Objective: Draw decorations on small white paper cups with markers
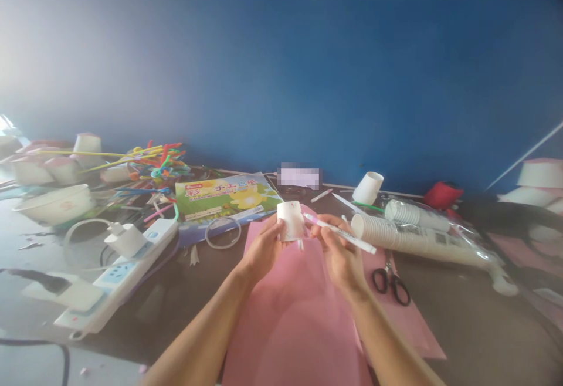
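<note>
My left hand (267,246) grips a small white paper cup (290,222) by its left side, over the pink paper (299,315). Between the fingers of my right hand (341,251) is a white marker pen (347,234), slanting down to the right. Its pinkish end lies close to the cup's right side; I cannot tell whether it touches. Beside my right wrist, black-handled scissors (390,286) lie partly on another piece of pink paper (413,327).
A power strip (118,274) with plugs and cables lies at the left, near colourful pipe cleaners (162,160). Behind my hands is a craft paper pack (224,195). Stacked paper cups (404,236) in plastic lie at the right, with a single upturned cup (368,188) behind them.
</note>
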### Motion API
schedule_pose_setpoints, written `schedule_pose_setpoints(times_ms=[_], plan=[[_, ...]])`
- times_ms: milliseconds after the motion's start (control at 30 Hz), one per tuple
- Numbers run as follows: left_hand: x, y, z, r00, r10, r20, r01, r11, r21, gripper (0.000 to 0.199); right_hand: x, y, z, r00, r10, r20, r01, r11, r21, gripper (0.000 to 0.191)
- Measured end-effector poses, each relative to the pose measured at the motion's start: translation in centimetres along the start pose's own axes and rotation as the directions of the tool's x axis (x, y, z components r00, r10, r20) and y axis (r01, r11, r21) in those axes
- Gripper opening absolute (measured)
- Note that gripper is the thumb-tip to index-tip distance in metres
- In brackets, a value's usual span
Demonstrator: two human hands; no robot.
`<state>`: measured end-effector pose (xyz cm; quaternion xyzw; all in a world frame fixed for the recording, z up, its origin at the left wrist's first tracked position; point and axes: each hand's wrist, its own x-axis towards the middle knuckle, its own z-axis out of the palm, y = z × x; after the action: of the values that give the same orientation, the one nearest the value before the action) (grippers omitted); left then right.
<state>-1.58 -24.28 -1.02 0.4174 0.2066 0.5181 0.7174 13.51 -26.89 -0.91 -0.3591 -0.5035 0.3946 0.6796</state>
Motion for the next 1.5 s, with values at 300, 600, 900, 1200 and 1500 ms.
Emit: schedule_pose_setpoints(times_ms=[300, 600, 900, 1200, 1500], plan=[[0.1, -0.3, 0.0, 1.0, 0.018, -0.013, -0.018, 1.0, 0.0, 0.035, -0.5, -1.1, 0.9, 0.998, -0.059, 0.021, 0.061, 0.99, -0.127, 0.009], [0.2, -0.5, -0.4, 1.0, 0.02, -0.009, -0.02, 1.0, -0.005, 0.026, -0.6, -1.4, 1.0, 0.986, -0.153, 0.065, 0.166, 0.948, -0.272, 0.01], [0.2, -0.4, -0.3, 0.999, 0.034, 0.001, -0.034, 0.999, -0.004, 0.023, -0.9, -0.9, 0.8, 0.989, -0.095, 0.115, 0.121, 0.963, -0.242, 0.008], [0.1, -0.5, -0.4, 0.999, 0.032, 0.004, -0.032, 0.999, -0.006, 0.029, -0.7, -0.9, 0.6, 0.988, -0.086, 0.128, 0.115, 0.963, -0.245, 0.009], [0.1, -0.5, -0.4, 0.999, 0.049, 0.022, -0.05, 0.999, 0.012, 0.03, -0.9, -0.8, 0.7, 0.987, -0.086, 0.138, 0.117, 0.966, -0.231, 0.009]])
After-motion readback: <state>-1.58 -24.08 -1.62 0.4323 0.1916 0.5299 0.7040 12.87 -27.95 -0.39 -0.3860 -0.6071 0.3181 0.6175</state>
